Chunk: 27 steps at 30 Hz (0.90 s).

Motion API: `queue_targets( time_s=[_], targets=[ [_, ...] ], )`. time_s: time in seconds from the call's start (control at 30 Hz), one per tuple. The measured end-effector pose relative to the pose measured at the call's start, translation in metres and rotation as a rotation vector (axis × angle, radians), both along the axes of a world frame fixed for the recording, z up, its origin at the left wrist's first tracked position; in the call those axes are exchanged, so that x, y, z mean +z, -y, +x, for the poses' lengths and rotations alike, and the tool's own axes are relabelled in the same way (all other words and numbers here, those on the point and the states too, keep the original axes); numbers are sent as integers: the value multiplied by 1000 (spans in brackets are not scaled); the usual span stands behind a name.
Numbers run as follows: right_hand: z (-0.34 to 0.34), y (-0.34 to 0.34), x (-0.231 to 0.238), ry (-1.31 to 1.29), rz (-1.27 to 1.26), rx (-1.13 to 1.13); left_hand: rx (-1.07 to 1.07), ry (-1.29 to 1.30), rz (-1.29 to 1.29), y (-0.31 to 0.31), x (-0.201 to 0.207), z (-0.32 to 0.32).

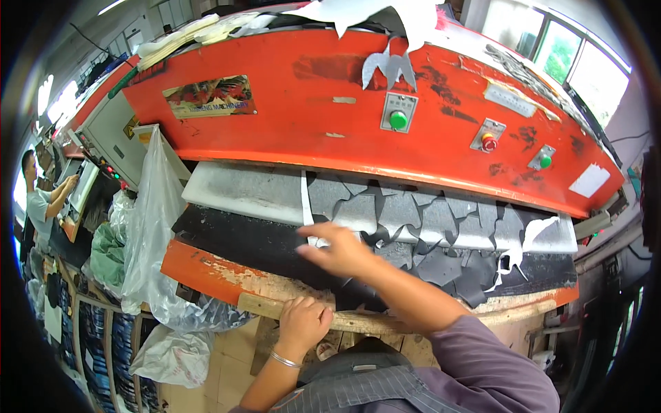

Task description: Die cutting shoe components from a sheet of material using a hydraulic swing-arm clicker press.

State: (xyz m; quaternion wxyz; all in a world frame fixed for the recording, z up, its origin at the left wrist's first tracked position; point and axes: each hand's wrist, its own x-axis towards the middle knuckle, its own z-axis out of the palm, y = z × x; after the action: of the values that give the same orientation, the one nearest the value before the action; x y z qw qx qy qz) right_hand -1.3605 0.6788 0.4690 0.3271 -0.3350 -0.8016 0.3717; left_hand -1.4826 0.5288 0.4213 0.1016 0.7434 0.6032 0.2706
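My right hand [339,253] is over the black front strip [237,234] of the machine bed, fingers apart and holding nothing I can see. Beside its fingertips stands the lower end of a narrow white strip [306,196]. To its right, dark grey sheet scraps [434,217] with jagged cut-outs lie across the white cutting board [241,193] and hang onto the black strip. My left hand [303,323], with a bracelet at the wrist, is closed over the wooden rail [261,304] along the front edge. A thin white offcut [536,230] lies at the right end.
A wide orange press beam [289,96] spans above the board, with green buttons [398,120] and a red one [488,142]. Clear plastic sheeting [148,234] hangs at left. A white sack [172,354] lies on the floor. Another person [45,203] works far left.
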Motion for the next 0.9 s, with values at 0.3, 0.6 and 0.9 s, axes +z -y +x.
queue_targets(
  time_s=[0.3, 0.6, 0.9],
  targets=[
    [-8, -151, -19, 434, 169, -335, -181, 30, -216, -34, -4, -18],
    [-61, -265, -25, 792, -38, -456, -39, 361, -338, -153, 28, -6],
    [9, -189, 17, 278, -159, -224, 83, 1062, -230, -204, -11, -22]
  ],
)
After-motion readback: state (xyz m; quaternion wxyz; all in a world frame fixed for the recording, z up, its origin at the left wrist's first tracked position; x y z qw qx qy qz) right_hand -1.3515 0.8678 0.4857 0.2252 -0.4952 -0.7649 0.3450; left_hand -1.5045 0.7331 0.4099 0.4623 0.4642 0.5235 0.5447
